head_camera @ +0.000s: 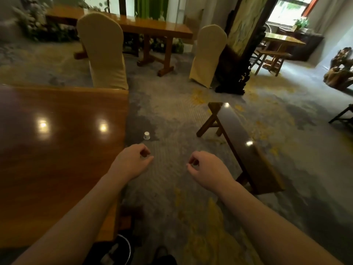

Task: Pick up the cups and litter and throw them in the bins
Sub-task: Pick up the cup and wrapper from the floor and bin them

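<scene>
Left hand [133, 161] and right hand [207, 170] hover over carpet [191, 121] — fingers loosely curled, both empty. White cup [146, 135] upside down on carpet, just beyond left hand, beside wooden table [57, 150]. Black bin [122, 245] near bottom edge.

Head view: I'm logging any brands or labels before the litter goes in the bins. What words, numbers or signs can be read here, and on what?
None can be read.
Cup on the carpet: plain white, too small to show any print.
Bin at the bottom edge: dark, with pale items inside, too blurred to show any label.
Table, bench and chairs: no text or signs visible.
</scene>
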Motion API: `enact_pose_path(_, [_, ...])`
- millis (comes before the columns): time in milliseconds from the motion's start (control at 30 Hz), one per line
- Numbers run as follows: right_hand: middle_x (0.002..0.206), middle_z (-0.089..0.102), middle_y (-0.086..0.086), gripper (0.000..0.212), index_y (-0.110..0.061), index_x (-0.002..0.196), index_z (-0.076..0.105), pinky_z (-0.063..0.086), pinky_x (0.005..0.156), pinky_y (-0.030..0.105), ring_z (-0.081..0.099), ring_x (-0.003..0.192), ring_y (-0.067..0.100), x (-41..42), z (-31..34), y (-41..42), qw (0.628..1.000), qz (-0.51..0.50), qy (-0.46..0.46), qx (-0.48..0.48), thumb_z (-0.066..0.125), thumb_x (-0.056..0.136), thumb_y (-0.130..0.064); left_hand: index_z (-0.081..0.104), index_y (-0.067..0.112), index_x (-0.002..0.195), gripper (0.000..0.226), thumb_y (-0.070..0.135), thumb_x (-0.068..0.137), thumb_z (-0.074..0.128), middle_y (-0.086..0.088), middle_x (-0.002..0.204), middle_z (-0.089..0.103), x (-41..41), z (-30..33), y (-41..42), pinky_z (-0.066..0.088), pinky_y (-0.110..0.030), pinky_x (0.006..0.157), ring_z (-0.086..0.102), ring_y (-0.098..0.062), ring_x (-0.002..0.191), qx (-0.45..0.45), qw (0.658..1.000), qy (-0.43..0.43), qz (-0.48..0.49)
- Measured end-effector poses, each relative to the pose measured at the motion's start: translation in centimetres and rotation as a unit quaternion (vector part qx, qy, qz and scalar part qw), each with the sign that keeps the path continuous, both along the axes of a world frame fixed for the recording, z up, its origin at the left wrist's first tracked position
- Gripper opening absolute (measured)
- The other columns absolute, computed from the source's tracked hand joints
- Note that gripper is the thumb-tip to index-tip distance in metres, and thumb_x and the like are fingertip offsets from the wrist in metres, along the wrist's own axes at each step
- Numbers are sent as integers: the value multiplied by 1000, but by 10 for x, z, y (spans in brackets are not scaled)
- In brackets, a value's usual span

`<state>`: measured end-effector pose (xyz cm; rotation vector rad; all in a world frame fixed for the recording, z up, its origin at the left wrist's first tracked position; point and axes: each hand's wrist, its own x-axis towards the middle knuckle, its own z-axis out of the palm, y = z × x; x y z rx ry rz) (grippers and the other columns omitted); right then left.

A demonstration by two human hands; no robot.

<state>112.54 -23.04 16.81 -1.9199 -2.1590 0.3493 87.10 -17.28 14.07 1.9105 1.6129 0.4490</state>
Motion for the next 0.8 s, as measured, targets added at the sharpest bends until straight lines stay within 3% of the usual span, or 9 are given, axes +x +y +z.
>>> enact_pose_path(233, [85, 56, -16, 11, -38, 89, 56, 43, 62, 20, 55, 77, 3, 53, -3, 116, 999, -11, -8, -36, 60, 88, -47, 66, 27, 105, 21, 40, 88, 68, 9, 100, 65, 61, 4, 107, 55, -37, 86, 62, -8, 91, -15, 1000, 10, 5])
enact_pose_path(467, [89, 59, -11, 12, -30, 92, 61, 53, 72, 28, 57, 81, 6, 86, -30, 219, 996, 12, 19, -87, 60, 91, -43, 65, 30, 106, 20, 40, 88, 69, 11, 99, 64, 91, -13, 188, 52, -29, 84, 59, -4, 90, -66, 996, 39, 44])
enact_pose_path(600, [86, 57, -13, 11, -32, 92, 60, 47, 67, 23, 55, 78, 3, 106, -61, 301, 992, 49, 19, -112, 61, 91, -43, 63, 32, 103, 15, 35, 89, 69, 12, 98, 63, 102, -30, 248, 50, -26, 83, 58, -2, 87, -110, 989, 54, 83])
enact_pose_path(800, [89, 61, -6, 17, -25, 88, 61, 49, 73, 32, 58, 84, 14, 133, -96, 457, 982, 124, 1, -139, 58, 87, -42, 65, 28, 104, 15, 32, 91, 69, 8, 99, 66, 125, -43, 350, 54, -35, 91, 62, -8, 93, -158, 969, 58, 179])
